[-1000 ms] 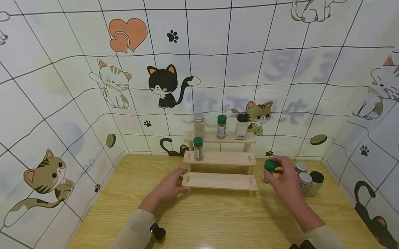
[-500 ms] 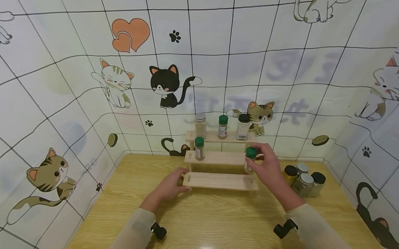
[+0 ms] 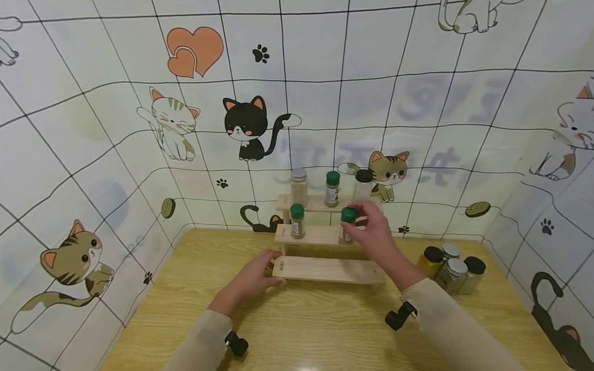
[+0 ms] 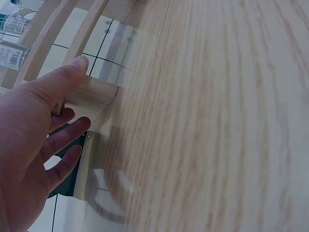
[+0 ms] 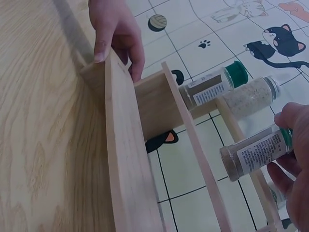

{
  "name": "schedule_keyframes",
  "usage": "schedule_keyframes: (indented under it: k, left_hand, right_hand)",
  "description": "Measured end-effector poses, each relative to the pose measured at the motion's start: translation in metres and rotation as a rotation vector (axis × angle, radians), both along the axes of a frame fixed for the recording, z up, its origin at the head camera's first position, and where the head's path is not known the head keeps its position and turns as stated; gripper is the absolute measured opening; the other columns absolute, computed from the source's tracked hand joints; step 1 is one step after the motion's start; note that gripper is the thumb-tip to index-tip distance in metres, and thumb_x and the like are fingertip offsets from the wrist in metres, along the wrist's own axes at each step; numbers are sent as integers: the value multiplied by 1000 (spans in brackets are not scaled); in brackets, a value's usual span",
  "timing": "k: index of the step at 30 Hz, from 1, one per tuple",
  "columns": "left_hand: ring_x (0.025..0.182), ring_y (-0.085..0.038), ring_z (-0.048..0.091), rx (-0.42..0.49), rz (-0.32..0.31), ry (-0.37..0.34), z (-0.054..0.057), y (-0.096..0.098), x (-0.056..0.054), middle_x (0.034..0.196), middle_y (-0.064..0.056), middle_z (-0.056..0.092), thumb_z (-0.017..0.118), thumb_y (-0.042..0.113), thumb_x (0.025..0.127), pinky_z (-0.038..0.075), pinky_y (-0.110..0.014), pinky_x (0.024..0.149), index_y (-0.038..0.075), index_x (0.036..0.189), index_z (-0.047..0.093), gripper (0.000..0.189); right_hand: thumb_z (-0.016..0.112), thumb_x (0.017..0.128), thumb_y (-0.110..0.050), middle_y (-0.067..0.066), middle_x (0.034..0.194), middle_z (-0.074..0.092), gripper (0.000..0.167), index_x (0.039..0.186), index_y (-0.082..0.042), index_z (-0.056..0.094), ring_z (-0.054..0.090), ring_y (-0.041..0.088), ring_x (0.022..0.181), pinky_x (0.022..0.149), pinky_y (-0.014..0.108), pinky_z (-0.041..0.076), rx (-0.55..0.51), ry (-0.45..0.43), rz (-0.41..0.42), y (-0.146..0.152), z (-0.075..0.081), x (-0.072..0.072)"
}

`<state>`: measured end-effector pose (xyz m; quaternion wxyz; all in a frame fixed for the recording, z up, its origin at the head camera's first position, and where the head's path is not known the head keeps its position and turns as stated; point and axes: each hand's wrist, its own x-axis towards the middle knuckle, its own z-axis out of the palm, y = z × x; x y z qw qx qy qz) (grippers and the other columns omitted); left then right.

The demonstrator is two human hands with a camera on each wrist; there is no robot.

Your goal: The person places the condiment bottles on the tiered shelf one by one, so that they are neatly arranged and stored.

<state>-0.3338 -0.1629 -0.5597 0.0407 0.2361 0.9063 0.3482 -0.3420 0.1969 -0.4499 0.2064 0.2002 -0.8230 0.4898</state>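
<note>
A three-step wooden spice rack [image 3: 328,270] stands on the table, and my left hand [image 3: 250,276] grips the left end of its lowest step. In the left wrist view the thumb [image 4: 72,70] lies along the step's front edge. My right hand [image 3: 377,230] pinches a green-capped spice jar [image 5: 258,152] near its cap, upright at the middle step. Another green-capped jar [image 3: 297,223] sits at that step's left end. Along the top step are a silver-capped jar [image 3: 299,190], a green-capped jar [image 3: 332,191] and a black-capped jar [image 3: 362,189], partly covered by my right hand.
On the table [image 3: 290,329], right of the rack, several jars cluster: a yellow jar [image 3: 430,263] with a black cap, silver-capped jars [image 3: 452,276] and a black-capped pale jar [image 3: 472,277]. A cat-patterned wall covering [image 3: 310,103] rises behind and at both sides.
My right hand has carried the green-capped jar leftward, from the table right of the rack to the middle step. My left hand has stayed at the rack's lowest step.
</note>
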Motion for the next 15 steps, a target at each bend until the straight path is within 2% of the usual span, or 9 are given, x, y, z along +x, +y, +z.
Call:
schedule_keyframes:
  k: [6, 15]
  left_hand:
    - [123, -28, 66, -8, -12, 14, -2, 0, -1, 145, -5, 59, 88, 34, 98, 58, -49, 100, 12, 157, 54, 71]
    - [123, -26, 66, 3, -7, 5, -2, 0, -2, 145, -3, 59, 89, 33, 98, 58, -48, 101, 14, 156, 55, 70]
  right_hand:
    - [87, 97, -5, 15, 128, 64, 45, 136, -1, 65, 66, 33, 115, 91, 55, 62, -23, -41, 24, -15, 3, -11]
    - [84, 101, -10, 12, 129, 65, 46, 141, -6, 62, 66, 31, 118, 94, 48, 63, 24, -85, 35, -25, -4, -22]
